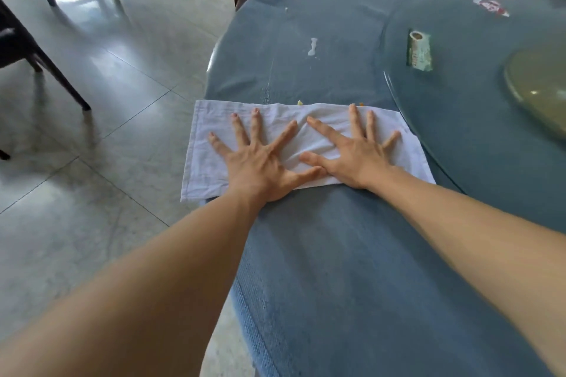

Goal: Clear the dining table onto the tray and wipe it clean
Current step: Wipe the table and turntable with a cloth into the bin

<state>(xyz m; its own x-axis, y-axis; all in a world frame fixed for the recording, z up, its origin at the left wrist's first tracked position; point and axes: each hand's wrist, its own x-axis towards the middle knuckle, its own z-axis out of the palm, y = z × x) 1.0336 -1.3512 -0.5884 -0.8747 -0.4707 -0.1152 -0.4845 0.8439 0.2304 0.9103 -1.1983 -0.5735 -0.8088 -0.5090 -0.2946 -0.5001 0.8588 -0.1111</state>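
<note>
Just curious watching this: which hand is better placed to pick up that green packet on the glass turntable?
The right hand. It presses the cloth on the turntable's side, nearer the green packet; the left hand would cross over.

Head camera looks steeply down, close over the table (352,254).

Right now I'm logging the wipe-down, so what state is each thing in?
White cloth: spread flat, left end overhanging table edge.
Left hand: fingers splayed, pressing cloth.
Right hand: fingers splayed, pressing cloth.
Table: unwiped beyond cloth, white smear, crumbs.
Green packet: lying on glass turntable.
</note>
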